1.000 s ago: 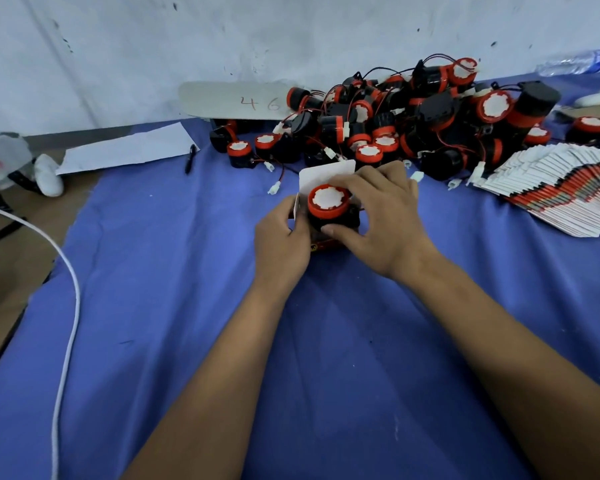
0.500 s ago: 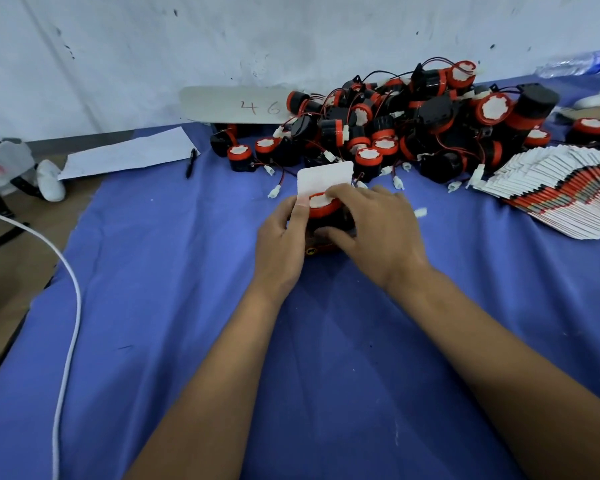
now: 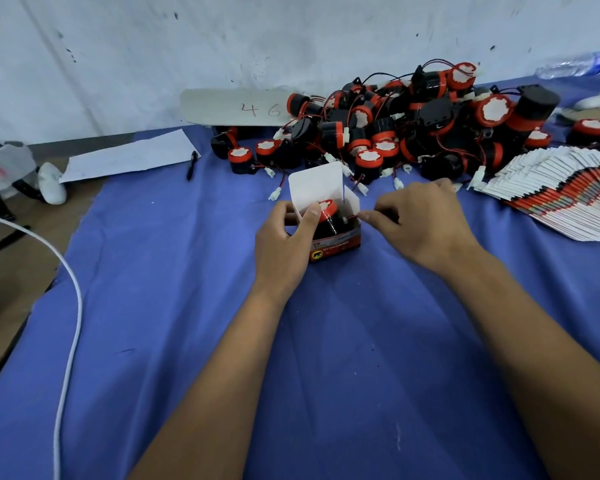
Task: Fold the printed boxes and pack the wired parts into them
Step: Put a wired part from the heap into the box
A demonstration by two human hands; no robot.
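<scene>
So the small printed cardboard box (image 3: 333, 237) sits mid-desk on the blue cloth (image 3: 187, 341), white top flaps standing open, with a black round wired part with a red cap (image 3: 328, 216) sitting inside it. Left hand (image 3: 288, 244) grips the box's left side, thumb over the rim onto the red cap. Right hand (image 3: 420, 226) pinches the part's thin red wire (image 3: 352, 216) at the box's right edge. Behind, toward the desk's far edge, there's a big heap of the same black-and-red wired parts (image 3: 413, 129). A fanned stack of flat printed boxes (image 3: 561, 199) lies at the right edge.
</scene>
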